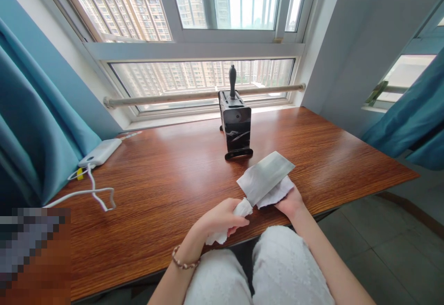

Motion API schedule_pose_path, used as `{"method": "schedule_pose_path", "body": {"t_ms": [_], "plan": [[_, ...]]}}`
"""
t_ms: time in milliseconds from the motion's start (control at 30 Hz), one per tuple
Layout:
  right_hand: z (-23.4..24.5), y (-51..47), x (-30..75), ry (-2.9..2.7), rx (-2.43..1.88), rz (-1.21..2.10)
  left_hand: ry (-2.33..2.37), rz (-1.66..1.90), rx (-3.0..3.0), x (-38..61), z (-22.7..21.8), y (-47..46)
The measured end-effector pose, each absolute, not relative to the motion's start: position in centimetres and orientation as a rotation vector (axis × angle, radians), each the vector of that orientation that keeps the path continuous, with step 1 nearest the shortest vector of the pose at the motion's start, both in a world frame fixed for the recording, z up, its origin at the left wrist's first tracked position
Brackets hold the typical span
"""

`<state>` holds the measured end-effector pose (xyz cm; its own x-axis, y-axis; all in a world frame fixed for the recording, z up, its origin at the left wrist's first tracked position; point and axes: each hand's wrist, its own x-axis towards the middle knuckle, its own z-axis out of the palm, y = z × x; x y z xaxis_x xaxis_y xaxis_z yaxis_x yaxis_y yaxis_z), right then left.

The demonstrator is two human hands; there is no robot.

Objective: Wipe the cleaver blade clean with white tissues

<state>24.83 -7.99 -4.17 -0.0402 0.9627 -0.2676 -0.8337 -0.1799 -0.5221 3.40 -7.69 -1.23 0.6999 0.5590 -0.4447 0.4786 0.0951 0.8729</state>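
A wide, rectangular metal blade of a cleaver (268,175) points away to the right over the table's front part. My left hand (222,217) is closed round the handle end, which is wrapped in white tissue (243,208); the handle itself is hidden. Under the blade, my right hand (293,202) holds a white cloth or tissue (277,191) against its lower side. Most of the right fingers are covered by the cloth and blade. Just beyond the blade stands a black knife block (237,127) with one grey handle (232,80) sticking up from its top.
A brown wooden table (166,171) spreads in front of me to the window. On its left lie a white power strip (100,152) and a white cable (93,189). A blue curtain (34,110) hangs at the left, another at the right. My lap is against the table's front edge.
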Motion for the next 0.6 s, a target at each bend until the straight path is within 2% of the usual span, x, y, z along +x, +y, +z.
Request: {"method": "schedule_pose_path", "body": {"t_ms": [600], "plan": [[-4.49,-7.84,24.92,-0.202,-0.641,1.663,0.843,0.110,1.493,3.31,-1.72,-7.62]]}}
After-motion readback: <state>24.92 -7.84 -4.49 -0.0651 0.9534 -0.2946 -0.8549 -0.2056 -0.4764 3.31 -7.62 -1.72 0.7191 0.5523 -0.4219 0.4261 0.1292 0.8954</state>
